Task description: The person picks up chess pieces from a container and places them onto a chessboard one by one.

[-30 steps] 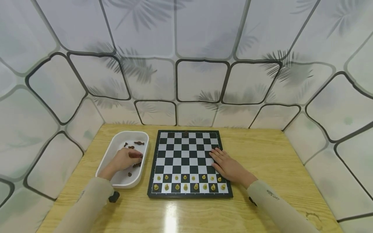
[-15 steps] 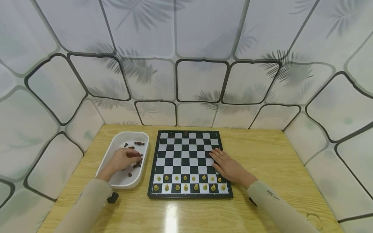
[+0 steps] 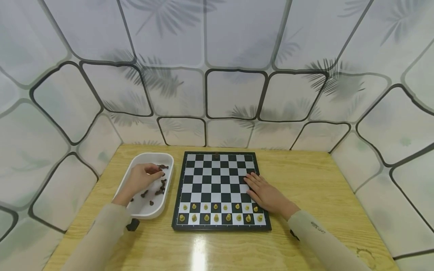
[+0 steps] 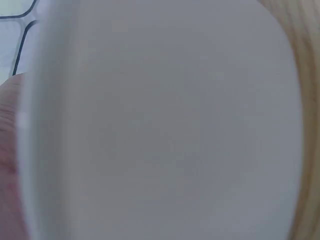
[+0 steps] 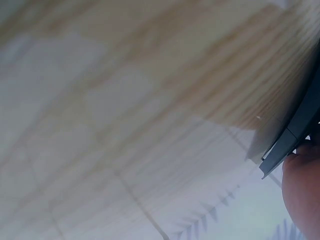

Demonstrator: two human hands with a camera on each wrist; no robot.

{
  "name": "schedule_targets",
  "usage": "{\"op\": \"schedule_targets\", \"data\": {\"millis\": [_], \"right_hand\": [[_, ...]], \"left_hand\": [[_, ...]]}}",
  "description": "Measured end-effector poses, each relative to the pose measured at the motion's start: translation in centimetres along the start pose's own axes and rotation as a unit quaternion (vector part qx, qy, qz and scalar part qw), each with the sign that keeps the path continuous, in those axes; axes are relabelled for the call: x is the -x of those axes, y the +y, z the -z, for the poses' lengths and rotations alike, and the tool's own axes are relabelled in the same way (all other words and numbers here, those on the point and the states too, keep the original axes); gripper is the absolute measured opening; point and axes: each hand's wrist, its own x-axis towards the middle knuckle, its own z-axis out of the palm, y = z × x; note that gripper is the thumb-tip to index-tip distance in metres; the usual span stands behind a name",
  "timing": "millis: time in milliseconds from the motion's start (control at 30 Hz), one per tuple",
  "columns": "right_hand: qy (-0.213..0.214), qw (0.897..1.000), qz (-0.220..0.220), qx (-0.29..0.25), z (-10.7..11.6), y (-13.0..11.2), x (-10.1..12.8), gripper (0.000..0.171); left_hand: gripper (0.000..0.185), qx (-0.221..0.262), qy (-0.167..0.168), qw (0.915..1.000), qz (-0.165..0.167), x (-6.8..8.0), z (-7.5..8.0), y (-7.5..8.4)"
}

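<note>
I have my left grip [image 3: 140, 178] inside the white tray [image 3: 138, 210], fingers bent and the thumb close to them, so the gap is narrow; I can't tell whether a piece is pinched there. Dark brown chess pieces [image 3: 144, 194] lie scattered on the tray floor around that grip: some just past its fingertips, a cluster on the near side of them by the right wall, and others loose below the palm and beside the wrist.

My right grip [image 3: 268, 195] is spread wide, palm down, fingers straight and resting on the right edge of the chessboard [image 3: 215, 177]. The board lies to the left of this grip and to the right of the left grip, well within the space between the 2 sleeves. On its near side, left of my right wrist, 16 yellow chess pieces [image 3: 216, 218] stand in 2 rows of 8. Across the board, beyond both grips, 1 dark piece stands on the far row.

Tray and board sit on the wood-grain desk [image 3: 305, 169] under both grips. My left wrist view is mostly blurred white tray wall; the right wrist view has a finger against the board's black edge.
</note>
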Motion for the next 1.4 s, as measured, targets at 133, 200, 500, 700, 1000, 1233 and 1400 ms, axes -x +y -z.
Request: {"op": "schedule_targets", "data": {"millis": [133,200,500,700,1000,1233,1400], "right_hand": [[-0.002,1.000,0.001,0.002,0.1,0.0,0.0,0.057],[-0.003,1.000,0.001,0.003,0.1,0.0,0.0,0.057],[0.001,1.000,0.000,0.008,0.1,0.0,0.0,0.058],[-0.002,1.000,0.000,0.009,0.2,0.0,0.0,0.057],[0.001,1.000,0.001,0.010,0.2,-0.1,0.0,0.057],[0.001,1.000,0.002,0.010,0.2,-0.1,0.1,0.057],[-0.002,1.000,0.001,0.012,0.2,-0.1,0.0,0.057]], "left_hand": [[0.016,0.002,0.021,0.9996,-0.020,-0.4,0.1,0.6],[0.015,0.001,0.025,0.9994,-0.024,-0.5,0.1,0.9],[0.016,0.007,0.037,0.9989,-0.027,-1.6,-0.1,2.4],[0.018,0.018,0.040,0.9978,-0.049,-2.4,-0.4,3.5],[0.019,0.026,0.025,0.9980,-0.051,-3.5,-1.2,4.9],[0.017,0.036,0.016,0.9983,-0.042,-4.2,-2.0,6.1],[0.019,0.038,0.001,0.9984,-0.042,-5.0,-2.6,7.0]]}}
